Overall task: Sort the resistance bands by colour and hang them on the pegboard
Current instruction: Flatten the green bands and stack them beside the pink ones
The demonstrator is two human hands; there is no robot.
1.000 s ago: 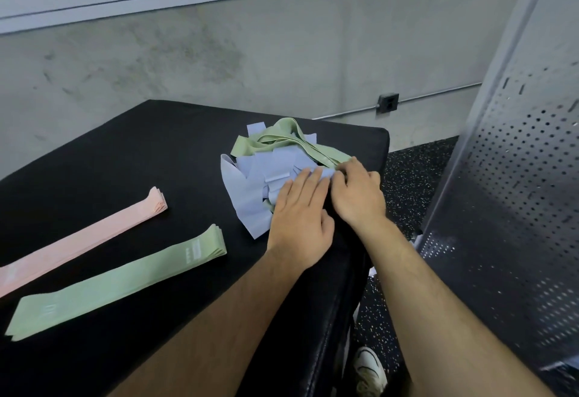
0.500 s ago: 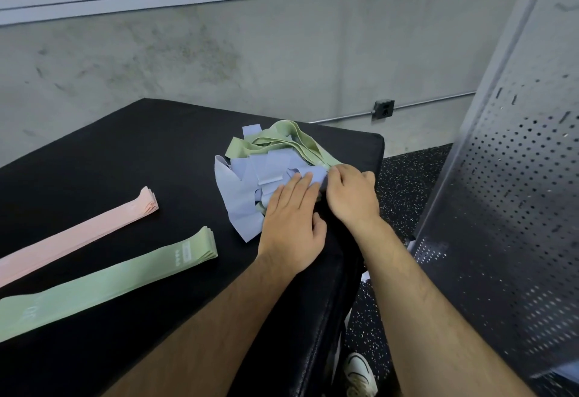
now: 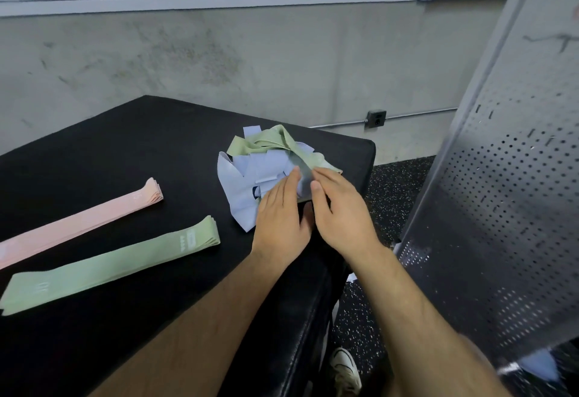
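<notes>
- head view: a tangled pile [image 3: 242,177] of blue and green resistance bands sits near the far right corner of the black bench [image 3: 141,133], close to the pegboard [image 3: 507,196], likely to keep hanging a short reach
- left hand [image 3: 280,221] lies flat with straight fingers on the blue bands, holding nothing; probably pinning the pile
- right hand [image 3: 343,218] seems to pinch a blue strip [image 3: 301,168] between thumb and fingers, raising it from the tangle
- pink stack [image 3: 94,218] and green stack [image 3: 119,262] lie flattened, side by side but apart, keeping sorted colours separate; no bands show on the pegboard, so hanging looks not yet begun
</notes>
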